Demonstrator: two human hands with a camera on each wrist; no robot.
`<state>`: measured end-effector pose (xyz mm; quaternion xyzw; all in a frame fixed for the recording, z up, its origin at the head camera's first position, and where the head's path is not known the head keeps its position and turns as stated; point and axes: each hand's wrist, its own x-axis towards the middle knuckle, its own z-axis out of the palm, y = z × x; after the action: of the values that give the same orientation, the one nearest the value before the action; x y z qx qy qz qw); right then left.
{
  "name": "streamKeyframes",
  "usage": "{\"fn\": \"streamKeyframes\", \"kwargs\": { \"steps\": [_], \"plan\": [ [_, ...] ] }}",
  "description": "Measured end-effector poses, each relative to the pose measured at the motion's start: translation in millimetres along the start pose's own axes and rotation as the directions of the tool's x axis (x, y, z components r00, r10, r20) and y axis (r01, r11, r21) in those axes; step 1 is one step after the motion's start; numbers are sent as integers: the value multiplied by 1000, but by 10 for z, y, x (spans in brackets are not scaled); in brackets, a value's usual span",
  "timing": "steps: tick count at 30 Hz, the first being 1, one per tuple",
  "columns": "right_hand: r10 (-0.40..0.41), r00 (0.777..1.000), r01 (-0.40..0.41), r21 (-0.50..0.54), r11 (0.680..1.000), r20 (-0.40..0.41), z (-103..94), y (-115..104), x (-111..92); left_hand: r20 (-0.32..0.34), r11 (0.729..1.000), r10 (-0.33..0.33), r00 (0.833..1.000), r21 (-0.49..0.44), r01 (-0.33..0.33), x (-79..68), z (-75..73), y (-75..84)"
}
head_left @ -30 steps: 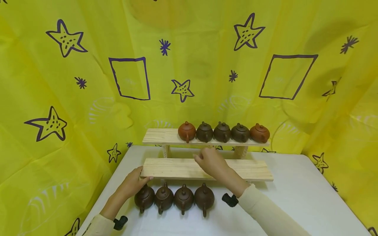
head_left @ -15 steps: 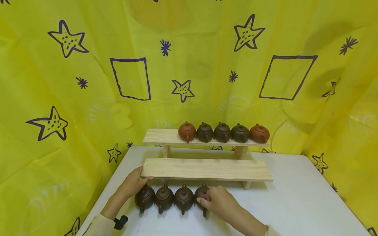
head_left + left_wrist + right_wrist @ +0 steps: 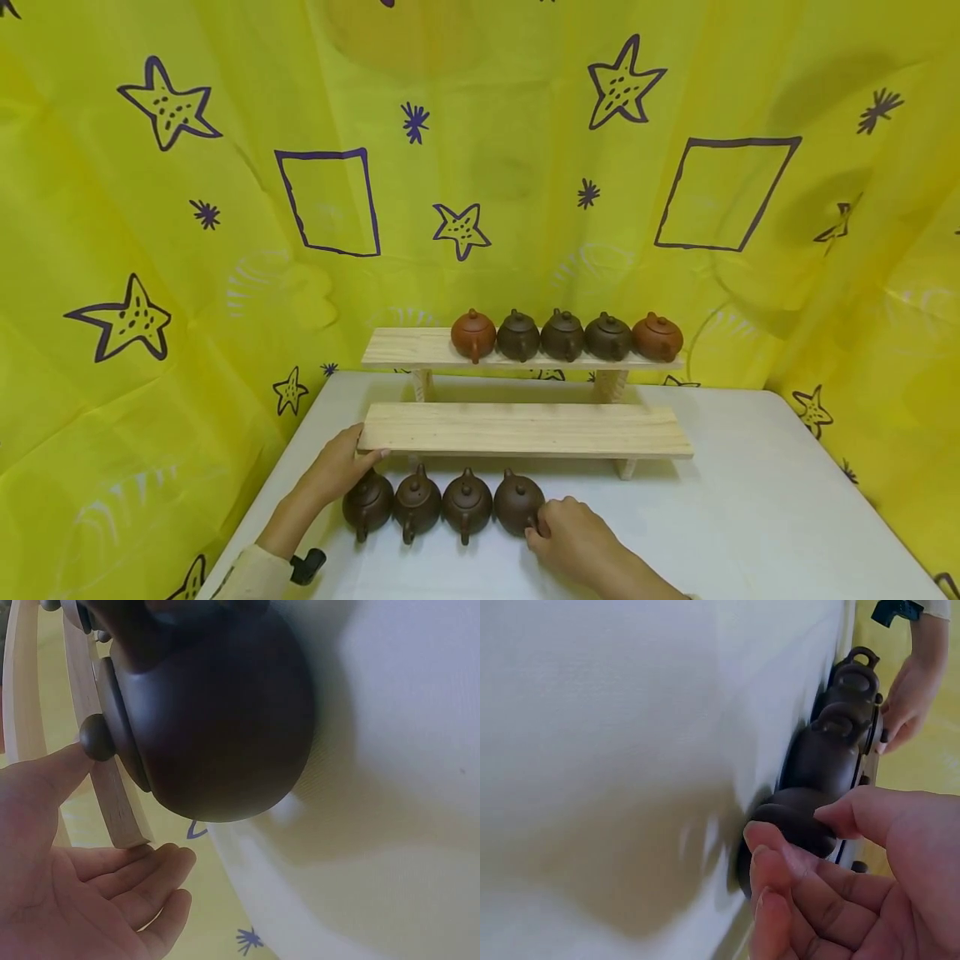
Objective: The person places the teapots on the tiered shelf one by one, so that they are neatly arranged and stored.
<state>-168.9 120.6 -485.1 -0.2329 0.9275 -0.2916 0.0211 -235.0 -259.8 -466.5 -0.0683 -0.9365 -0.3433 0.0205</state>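
Note:
In the head view, several dark brown teapots stand in a row in front of the lower wooden shelf (image 3: 525, 429). My right hand (image 3: 573, 537) pinches the handle of the rightmost teapot (image 3: 519, 502) between thumb and fingers; the right wrist view shows that teapot (image 3: 795, 817) at the fingertips. My left hand (image 3: 337, 467) rests at the left end of the lower shelf, thumb along its front edge. Its loosely extended fingers (image 3: 154, 889) touch the shelf end in the left wrist view. The leftmost teapot (image 3: 225, 720) sits right beside that hand.
Behind the lower shelf stands a higher wooden shelf (image 3: 408, 346) with several teapots, reddish ones such as the right-end teapot (image 3: 657, 337) and dark ones between. Both shelves are on a white table (image 3: 757, 500). A yellow patterned curtain (image 3: 525, 275) encloses the back and sides.
My right hand has come down from over the lower shelf to the rightmost front teapot and taken its handle. That teapot has turned, its handle now pointing more rightward. My left hand stays put.

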Motion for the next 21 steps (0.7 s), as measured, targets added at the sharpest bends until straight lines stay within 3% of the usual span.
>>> {"fn": "streamKeyframes", "kwargs": {
  "steps": [9, 21],
  "plan": [
    [60, 998, -60, 19, 998, 2, 156, 84, -40, 7, 1000, -10, 1000, -2, 10, 11, 5, 1],
    [-5, 999, 5, 0, 1000, -36, 218, 122, -64, 6, 1000, -9, 1000, 4, 9, 4, -1, -9]
  ]
}}
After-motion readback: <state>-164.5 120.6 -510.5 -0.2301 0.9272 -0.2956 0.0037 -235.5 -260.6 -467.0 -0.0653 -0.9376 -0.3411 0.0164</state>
